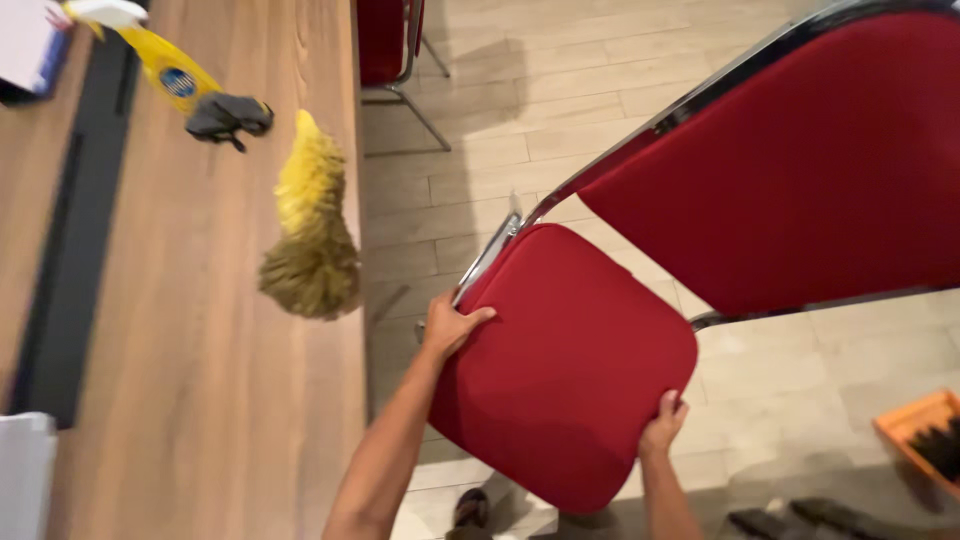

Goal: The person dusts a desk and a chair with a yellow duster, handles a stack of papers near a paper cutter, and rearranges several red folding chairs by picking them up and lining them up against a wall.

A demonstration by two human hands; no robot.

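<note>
A wooden table (200,400) carries a yellow duster (310,235) (handle toward the far end) and a dark glove (228,116).

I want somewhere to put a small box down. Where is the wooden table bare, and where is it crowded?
The table is bare below the yellow duster, between the black strip and the edge by the red chair seat. The far end is crowded with the duster's handle.

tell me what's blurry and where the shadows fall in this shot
Head view: the yellow duster on the wooden table is smeared by motion blur, and the frame is soft throughout; the left hand and right hand, each gripping an edge of the red chair seat, look somewhat sharper. Soft shadows lie on the tiled floor beside the table edge; no strong glare.
</note>
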